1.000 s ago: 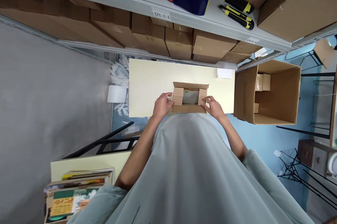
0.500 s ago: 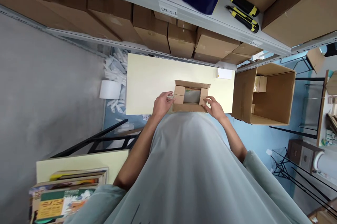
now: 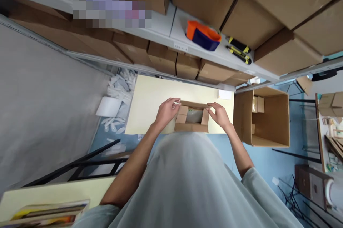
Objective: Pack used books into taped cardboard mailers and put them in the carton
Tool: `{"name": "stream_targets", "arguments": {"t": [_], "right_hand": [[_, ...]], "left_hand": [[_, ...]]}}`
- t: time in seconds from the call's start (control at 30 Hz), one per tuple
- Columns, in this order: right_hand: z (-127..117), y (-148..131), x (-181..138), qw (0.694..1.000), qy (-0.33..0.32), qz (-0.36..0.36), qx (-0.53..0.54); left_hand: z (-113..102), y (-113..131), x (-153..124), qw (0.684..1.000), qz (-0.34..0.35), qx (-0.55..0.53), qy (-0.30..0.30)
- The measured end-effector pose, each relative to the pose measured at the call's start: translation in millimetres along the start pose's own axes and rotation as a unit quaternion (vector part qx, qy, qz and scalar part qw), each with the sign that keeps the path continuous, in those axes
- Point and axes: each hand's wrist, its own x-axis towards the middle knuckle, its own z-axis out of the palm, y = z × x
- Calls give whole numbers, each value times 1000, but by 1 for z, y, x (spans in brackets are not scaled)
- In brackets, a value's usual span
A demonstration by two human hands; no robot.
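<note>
A small cardboard box (image 3: 191, 127) stands with its top up at the near edge of the cream table. Its two short side flaps are folded inward, while the long far and near flaps are raised. Through the gap between them shows a greyish, see-through surface with a bit of green. My left hand (image 3: 167, 112) is at the far left corner, fingers and thumb closed about the end of the far flap. At the flap's other end, my right hand (image 3: 220, 114) takes the corner between fingers and thumb.
A large open carton (image 3: 270, 141) with small boxes inside stands right of the table (image 3: 150, 94). A white item (image 3: 225, 94) lies at the table's back right. Overhead, a shelf (image 3: 158, 31) carries cartons, an orange-and-blue tape dispenser (image 3: 203, 35) and two cutters (image 3: 239, 50).
Both hands have moved from the box's short sides to the ends of its far flap. The view has tilted up, showing more of the shelf.
</note>
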Motion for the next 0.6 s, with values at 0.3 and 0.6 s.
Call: {"name": "stream_targets", "arguments": {"t": [0.3, 0.6], "right_hand": [[-137, -69, 165, 953, 211, -156, -151], [-132, -80, 265, 966, 127, -35, -222]], "left_hand": [[-57, 144, 99, 973, 173, -32, 150], [-68, 149, 84, 966, 150, -59, 204]]}}
